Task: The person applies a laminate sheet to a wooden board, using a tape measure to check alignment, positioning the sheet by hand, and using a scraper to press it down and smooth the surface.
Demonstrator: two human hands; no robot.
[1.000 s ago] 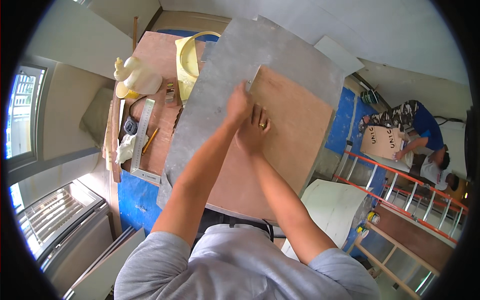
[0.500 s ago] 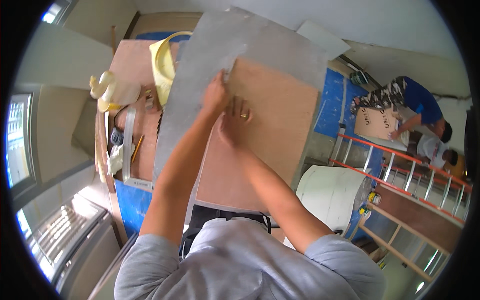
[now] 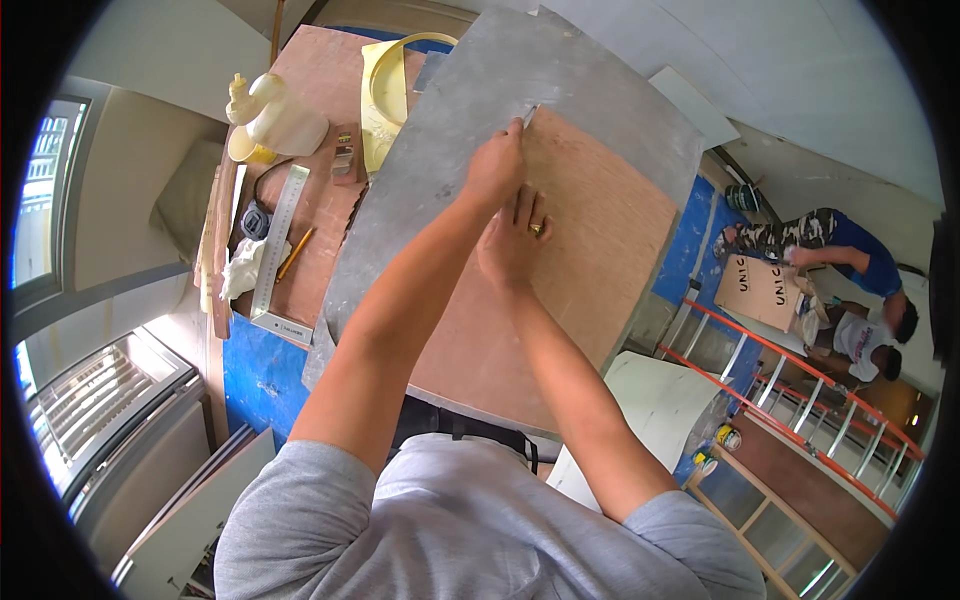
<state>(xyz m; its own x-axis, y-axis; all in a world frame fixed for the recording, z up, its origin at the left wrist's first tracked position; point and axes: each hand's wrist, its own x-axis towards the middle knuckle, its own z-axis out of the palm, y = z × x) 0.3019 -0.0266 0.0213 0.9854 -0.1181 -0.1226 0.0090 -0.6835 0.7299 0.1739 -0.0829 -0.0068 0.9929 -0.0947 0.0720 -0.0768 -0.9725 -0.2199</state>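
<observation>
A brown plywood-like sheet (image 3: 590, 240) lies on a larger grey board (image 3: 410, 190) in front of me. My left hand (image 3: 495, 168) is closed round a slim tool (image 3: 530, 114) whose narrow metal tip shows at the sheet's far left corner. The fingers cover the rest of that tool, so its kind cannot be made out. Just nearer to me, my right hand (image 3: 515, 235) presses on the brown sheet by its left edge, fingers stretched out, a ring on one. The two hands almost touch.
Left, a wooden worktop holds a framing square (image 3: 277, 245), pencil (image 3: 295, 254), tape measure (image 3: 256, 221), block plane (image 3: 345, 153), white jug (image 3: 287, 122) and yellow strip (image 3: 383, 105). Right stand an orange ladder (image 3: 790, 395), a white panel (image 3: 640, 410) and two people, one handling a cardboard piece (image 3: 757, 292).
My head view has shifted, so the scene sits further right. The tool tip in my left hand is closer to the sheet's far corner. My right hand stays pressed on the sheet.
</observation>
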